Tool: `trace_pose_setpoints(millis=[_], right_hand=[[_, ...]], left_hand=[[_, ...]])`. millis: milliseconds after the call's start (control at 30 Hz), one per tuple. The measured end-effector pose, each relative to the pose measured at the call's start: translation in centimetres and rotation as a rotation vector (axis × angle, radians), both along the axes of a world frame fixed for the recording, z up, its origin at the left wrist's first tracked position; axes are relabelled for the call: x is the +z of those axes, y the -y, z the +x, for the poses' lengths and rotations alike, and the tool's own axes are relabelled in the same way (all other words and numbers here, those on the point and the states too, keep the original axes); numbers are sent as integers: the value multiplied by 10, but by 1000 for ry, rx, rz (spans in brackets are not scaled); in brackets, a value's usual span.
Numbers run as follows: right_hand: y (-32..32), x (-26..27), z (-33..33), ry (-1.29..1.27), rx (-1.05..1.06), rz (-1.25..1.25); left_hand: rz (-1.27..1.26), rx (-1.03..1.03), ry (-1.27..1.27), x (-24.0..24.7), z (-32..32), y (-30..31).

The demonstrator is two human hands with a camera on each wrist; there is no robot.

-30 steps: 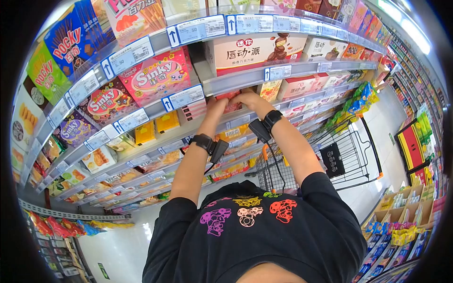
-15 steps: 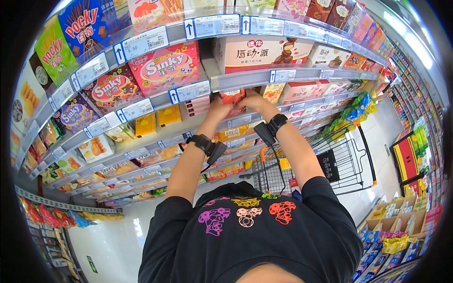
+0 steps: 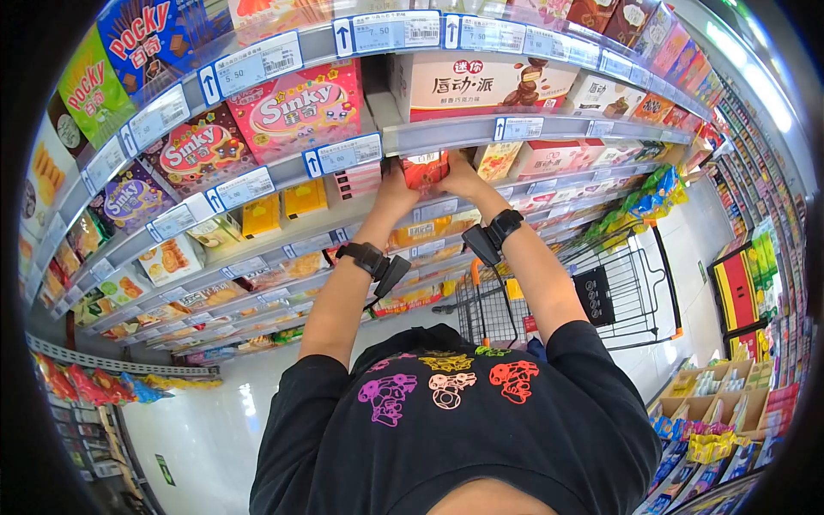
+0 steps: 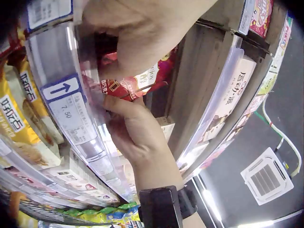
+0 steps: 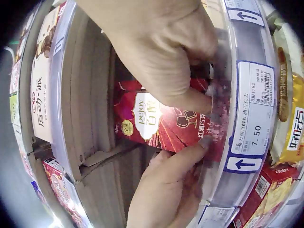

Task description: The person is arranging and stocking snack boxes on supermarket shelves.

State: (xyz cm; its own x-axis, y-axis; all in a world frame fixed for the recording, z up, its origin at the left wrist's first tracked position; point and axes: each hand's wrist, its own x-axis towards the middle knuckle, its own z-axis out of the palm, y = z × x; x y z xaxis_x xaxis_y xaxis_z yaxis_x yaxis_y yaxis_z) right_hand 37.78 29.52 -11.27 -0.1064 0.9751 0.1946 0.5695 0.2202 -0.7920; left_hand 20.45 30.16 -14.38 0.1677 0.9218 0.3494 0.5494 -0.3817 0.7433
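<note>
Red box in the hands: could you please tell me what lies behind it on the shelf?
Behind the red box the right wrist view shows bare grey shelf deeper in. The box, left hand and right hand cover what is directly behind.

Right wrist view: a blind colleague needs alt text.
The right hand above and the left hand below pinch a red cardboard Pejoy snack box, partly behind a clear plastic shelf rail carrying a 7.50 price label.

Black short-sleeve tee (image 3: 463, 446) with purple, yellow, pink and red cartoon prints. Black wrist straps (image 3: 365, 256), each with a little camera box (image 3: 396, 275); thin cable (image 3: 507, 300) off the right one.
</note>
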Motion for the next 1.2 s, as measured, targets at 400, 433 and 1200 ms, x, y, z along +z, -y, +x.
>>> trace_pose_setpoints(millis=[400, 433, 1200], right_hand=[[6, 4, -8, 122, -107, -5], [5, 2, -8, 116, -101, 0], [-11, -14, -8, 284, -133, 39]], left_hand=[[14, 40, -67, 10, 1, 14], [28, 43, -66, 9, 1, 14], [86, 54, 1, 9, 3, 17]])
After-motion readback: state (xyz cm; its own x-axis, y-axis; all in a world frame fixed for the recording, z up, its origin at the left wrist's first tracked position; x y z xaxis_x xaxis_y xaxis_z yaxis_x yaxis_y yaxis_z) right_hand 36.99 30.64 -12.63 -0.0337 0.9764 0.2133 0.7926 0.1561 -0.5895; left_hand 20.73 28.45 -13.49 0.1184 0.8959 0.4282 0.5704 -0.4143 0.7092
